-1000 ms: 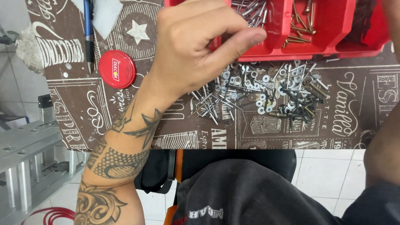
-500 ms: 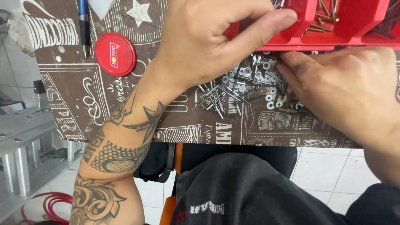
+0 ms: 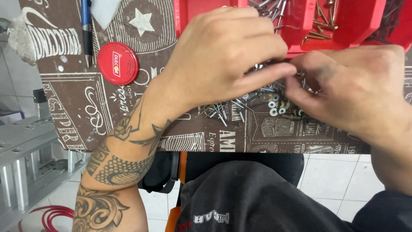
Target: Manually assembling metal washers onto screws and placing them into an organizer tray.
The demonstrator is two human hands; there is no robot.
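A red compartment tray [image 3: 343,30] sits at the far edge of the desk [image 3: 86,107], which is covered in a brown printed cloth. One compartment holds silver screws [image 3: 270,6]; the one to its right holds brass-coloured screws [image 3: 322,15]; the rightmost compartment holds something dark that cannot be made out.

Just near of the tray, a loose pile of small hardware [image 3: 257,105] lies on the desk: silver rivets or screws, and a few white washers [image 3: 274,107] toward the right.

The left hand [image 3: 223,56] arches over the far part of the pile with its fingers curled and reaching right, tips meeting those of the right hand [image 3: 356,90]. The right hand comes in from the right, fingers bent and pinched down at the pile's far right edge. Whether either hand actually grips a piece cannot be told, since the fingertips hide what lies between them.

At the far left lie a round red lid [image 3: 118,63] and a blue pen [image 3: 86,25], well apart from both hands.
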